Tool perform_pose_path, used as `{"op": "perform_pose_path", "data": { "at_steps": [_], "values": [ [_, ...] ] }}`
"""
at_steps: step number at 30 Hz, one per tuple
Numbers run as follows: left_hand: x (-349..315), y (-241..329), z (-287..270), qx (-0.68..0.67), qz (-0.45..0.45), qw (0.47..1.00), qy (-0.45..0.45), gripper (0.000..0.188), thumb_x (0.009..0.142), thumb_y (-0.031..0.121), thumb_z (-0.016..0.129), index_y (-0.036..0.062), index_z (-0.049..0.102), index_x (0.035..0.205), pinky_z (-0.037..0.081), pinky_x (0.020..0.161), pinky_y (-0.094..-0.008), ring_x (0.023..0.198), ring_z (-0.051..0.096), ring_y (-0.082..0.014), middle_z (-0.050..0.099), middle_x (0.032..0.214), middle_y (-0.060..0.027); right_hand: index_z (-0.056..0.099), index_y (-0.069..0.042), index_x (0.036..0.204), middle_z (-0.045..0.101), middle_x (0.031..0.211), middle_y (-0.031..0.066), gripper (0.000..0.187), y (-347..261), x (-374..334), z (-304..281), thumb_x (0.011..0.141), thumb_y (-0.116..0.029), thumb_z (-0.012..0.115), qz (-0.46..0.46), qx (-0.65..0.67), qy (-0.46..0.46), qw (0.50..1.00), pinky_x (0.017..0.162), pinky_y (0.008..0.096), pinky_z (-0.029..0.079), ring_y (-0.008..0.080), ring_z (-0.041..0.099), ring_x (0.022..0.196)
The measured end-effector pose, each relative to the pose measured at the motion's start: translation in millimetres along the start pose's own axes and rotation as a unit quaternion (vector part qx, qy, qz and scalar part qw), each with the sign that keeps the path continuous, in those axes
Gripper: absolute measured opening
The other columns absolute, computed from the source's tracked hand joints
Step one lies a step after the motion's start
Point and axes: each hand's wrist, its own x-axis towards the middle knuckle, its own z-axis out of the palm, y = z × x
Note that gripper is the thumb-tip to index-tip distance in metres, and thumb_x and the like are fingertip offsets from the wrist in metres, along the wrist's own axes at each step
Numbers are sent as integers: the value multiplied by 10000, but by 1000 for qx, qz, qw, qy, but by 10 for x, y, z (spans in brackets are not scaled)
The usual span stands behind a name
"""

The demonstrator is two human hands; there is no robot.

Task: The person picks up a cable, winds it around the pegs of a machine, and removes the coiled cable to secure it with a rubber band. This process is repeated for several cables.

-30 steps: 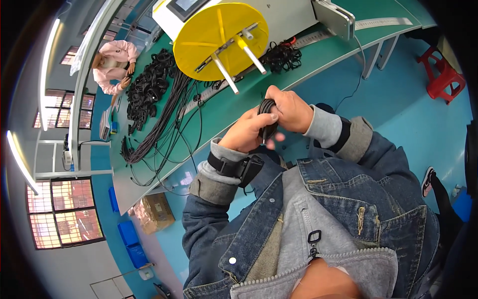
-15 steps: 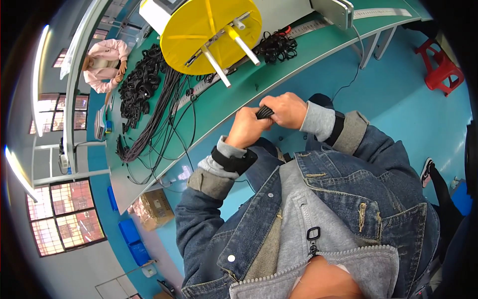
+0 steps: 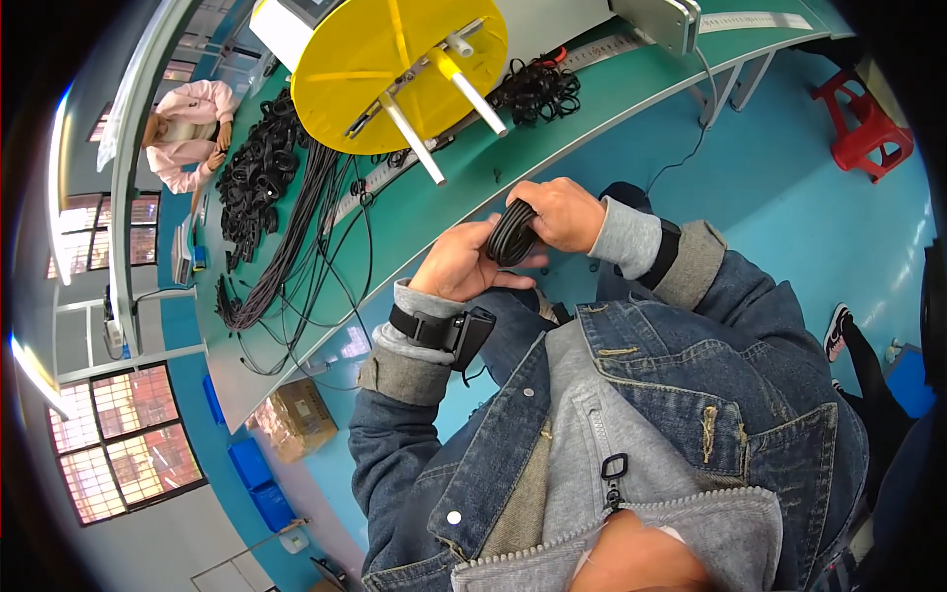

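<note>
A compact coil of black cable point(image 3: 512, 235) is gripped at its upper right edge by my right hand point(image 3: 566, 215), its fingers closed round the loops. My left hand point(image 3: 459, 262) lies palm up against the coil's left side. Its fingers stretch out below the cable, apart and not wrapped round it. Both hands are in front of the green table's near edge, above my lap. Beyond them stands a yellow disc point(image 3: 395, 74) with pale rods sticking out toward me.
On the green table point(image 3: 414, 212) lie long black cables point(image 3: 301, 232), a heap of black coils point(image 3: 258, 178), a smaller cable bundle point(image 3: 538, 91) and a ruler strip point(image 3: 755, 20). A person in pink point(image 3: 192, 133) sits at the far left. A red stool point(image 3: 863, 128) and a cardboard box point(image 3: 296, 419) stand on the floor.
My left hand has uncurled from the cable coil and turned palm up, moving slightly left and down. The coil, still in my right hand, has turned so that its loops show.
</note>
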Motion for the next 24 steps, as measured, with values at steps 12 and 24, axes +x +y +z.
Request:
{"op": "perform_pose_path", "data": {
  "at_steps": [12,24],
  "values": [
    [159,-150,-319,124,-81,975,-168,430,852,288,543,-21,478,1144,554,638,-302,854,630,-254,590,1013,-190,500,-43,828,574,610,152,157,-68,-22,12,693,-82,571,3,-24,-82,996,499,420,452,348,579,580],
    [98,-191,-132,229,-76,970,16,204,841,131,477,-15,619,834,521,624,-263,745,616,-137,620,718,-55,491,-44,887,557,588,136,198,39,-154,92,720,-114,570,-54,-159,-74,983,471,398,453,316,581,547]
  ]
}}
